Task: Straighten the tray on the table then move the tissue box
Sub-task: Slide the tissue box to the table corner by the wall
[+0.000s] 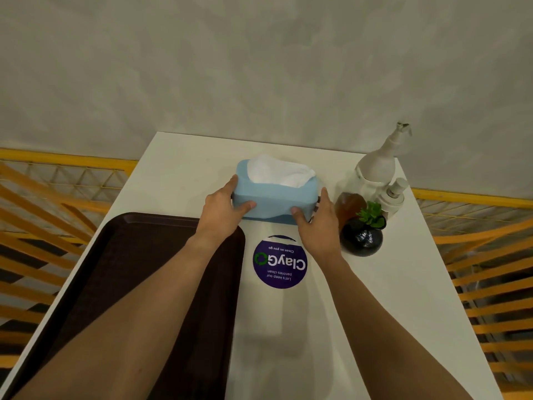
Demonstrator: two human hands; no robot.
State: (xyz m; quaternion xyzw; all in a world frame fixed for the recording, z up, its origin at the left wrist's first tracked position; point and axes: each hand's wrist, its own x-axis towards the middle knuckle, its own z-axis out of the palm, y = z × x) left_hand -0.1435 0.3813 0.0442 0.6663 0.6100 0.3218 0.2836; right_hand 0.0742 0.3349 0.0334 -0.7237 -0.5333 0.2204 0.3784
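A light blue tissue box (274, 197) with a white tissue sticking out of its top stands at the far middle of the white table (375, 313). My left hand (222, 209) grips its left end, thumb on the front face. My right hand (317, 223) holds the right end the same way. A dark brown tray (115, 255) lies flat on the left part of the table, its edges roughly parallel to the table's side. My left forearm passes over the tray's right part.
A small green plant in a black round pot (363, 238) stands just right of my right hand. Behind it are an amber bottle (346, 207) and two white pump bottles (377, 168). A round purple sticker (279, 262) marks the table. Yellow railings flank both sides.
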